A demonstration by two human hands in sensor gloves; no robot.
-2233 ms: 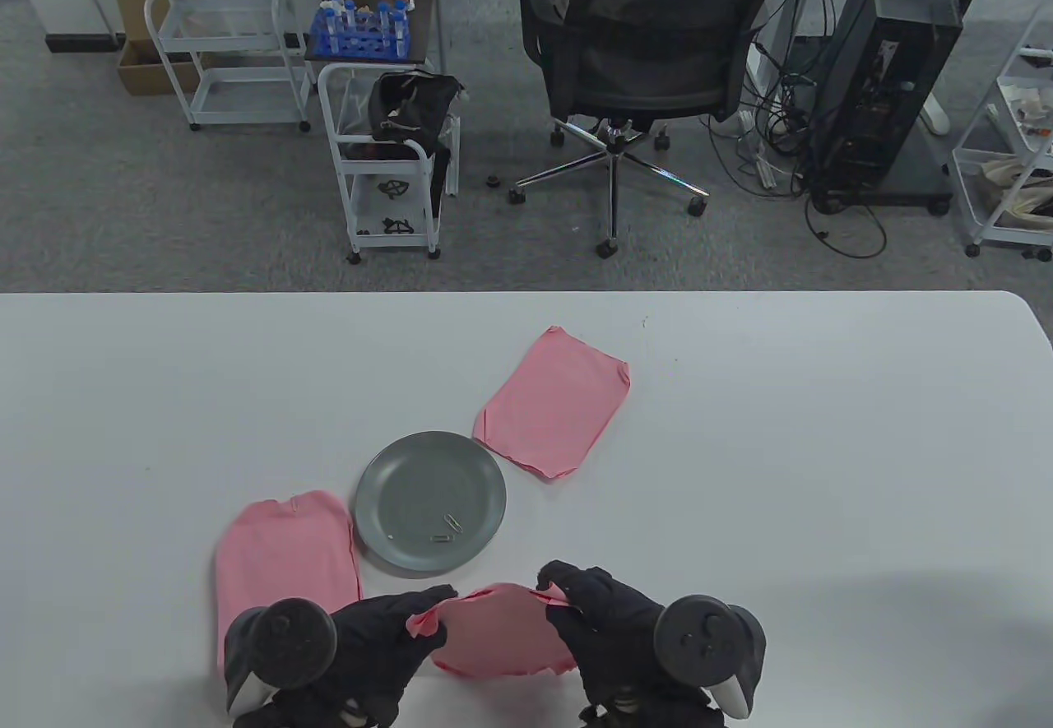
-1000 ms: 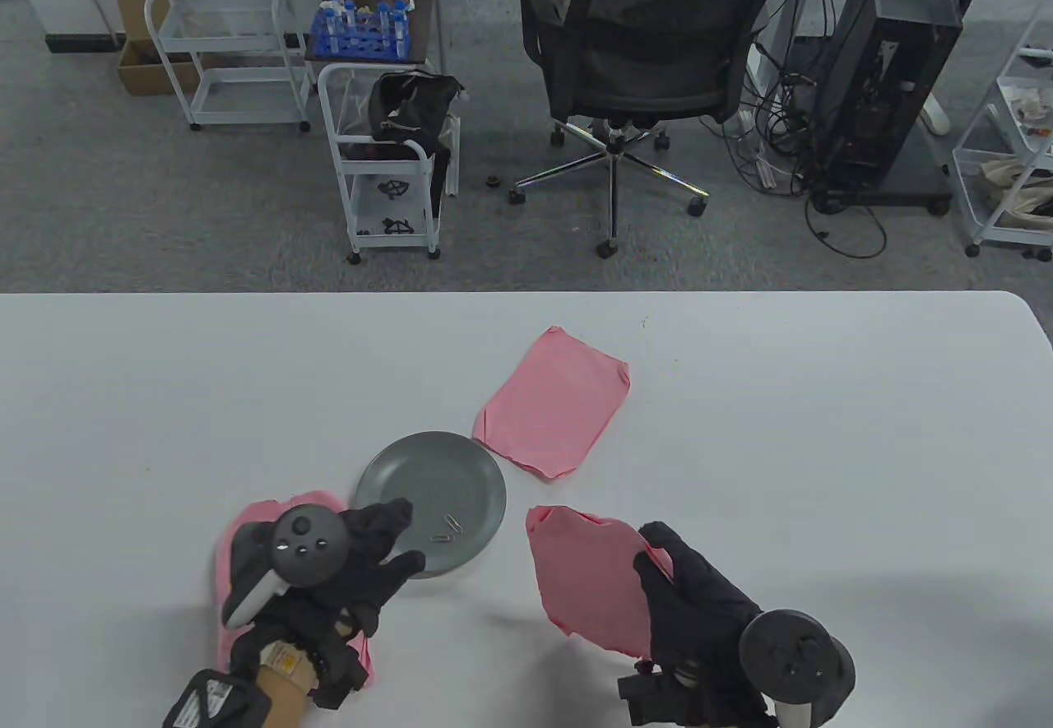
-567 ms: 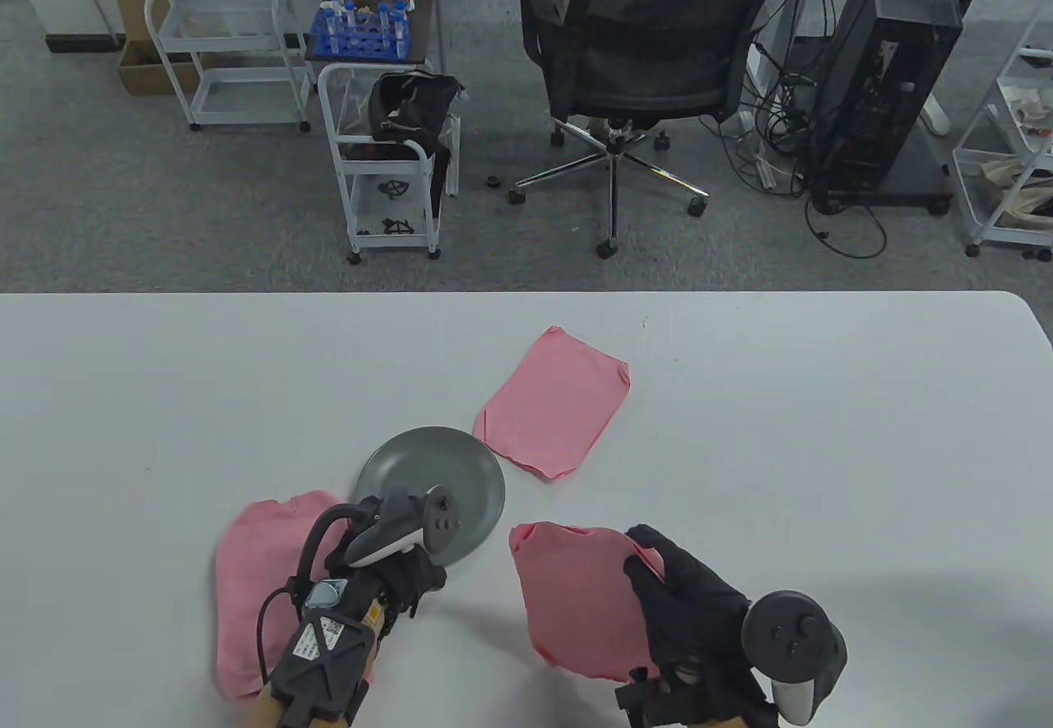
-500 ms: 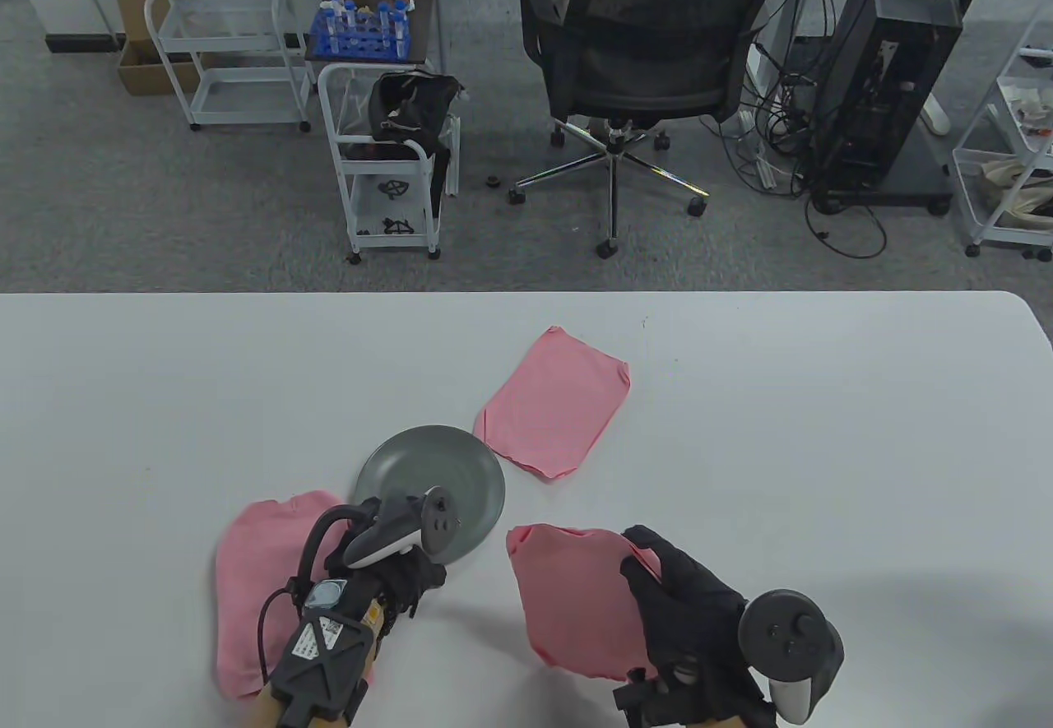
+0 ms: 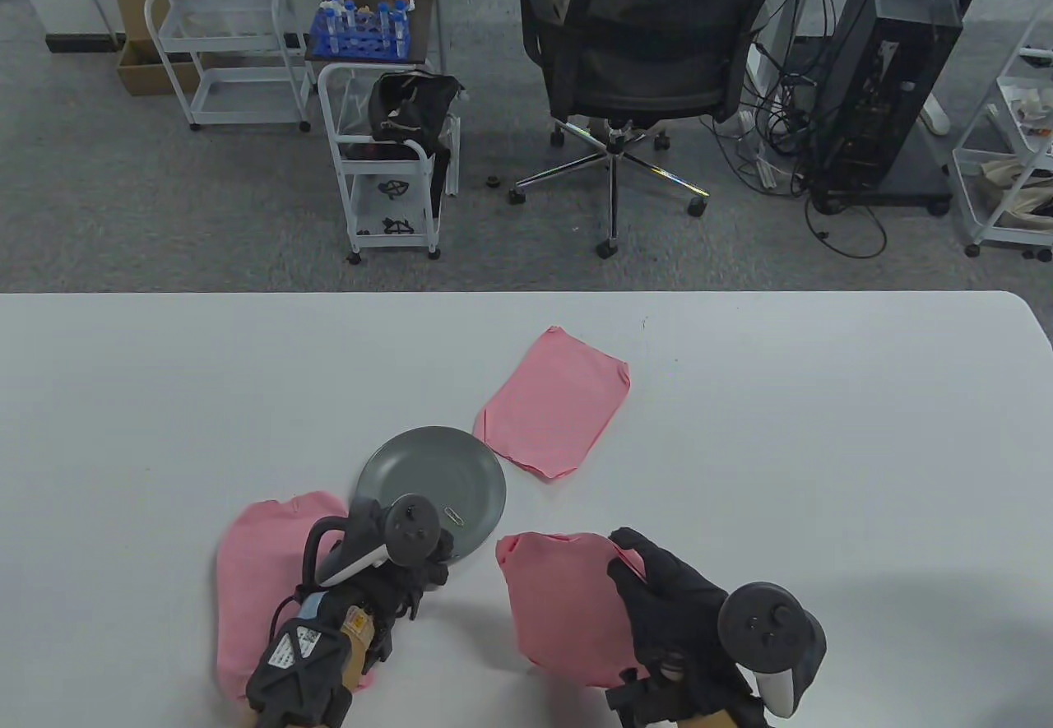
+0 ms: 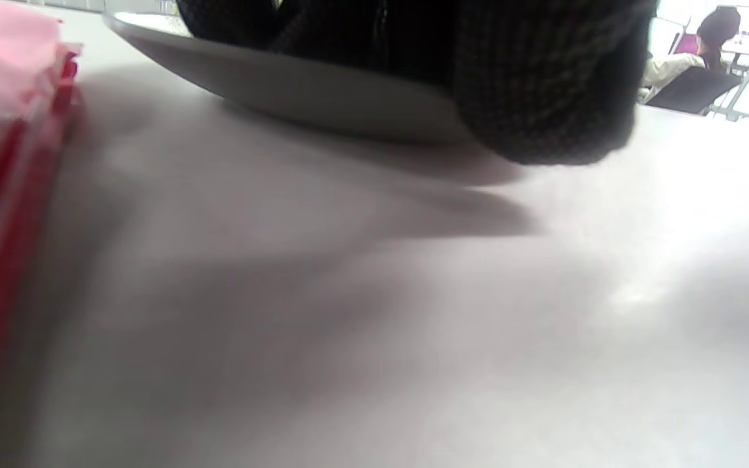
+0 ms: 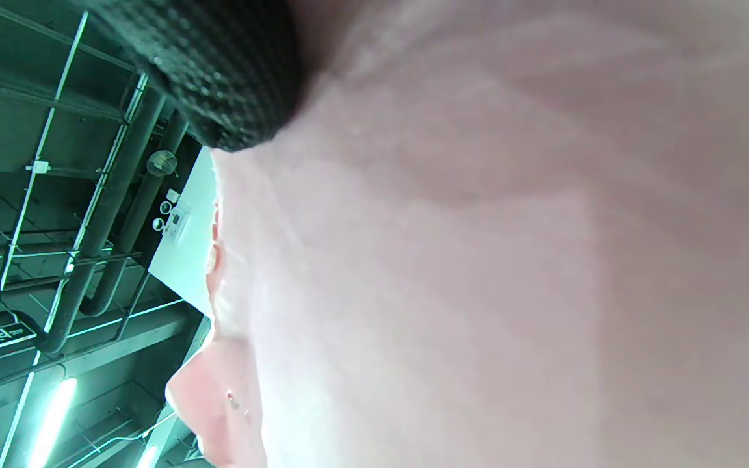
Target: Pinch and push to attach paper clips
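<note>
Pink paper stack (image 5: 568, 605) sits near the table's (image 5: 823, 432) front edge, pinched at its right side by the right hand (image 5: 670, 596). Left hand (image 5: 411, 568) reaches over the grey plate's (image 5: 428, 473) near rim, fingers hidden under the tracker, so can't tell its grip. One paper clip (image 5: 453, 515) shows on the plate.
</note>
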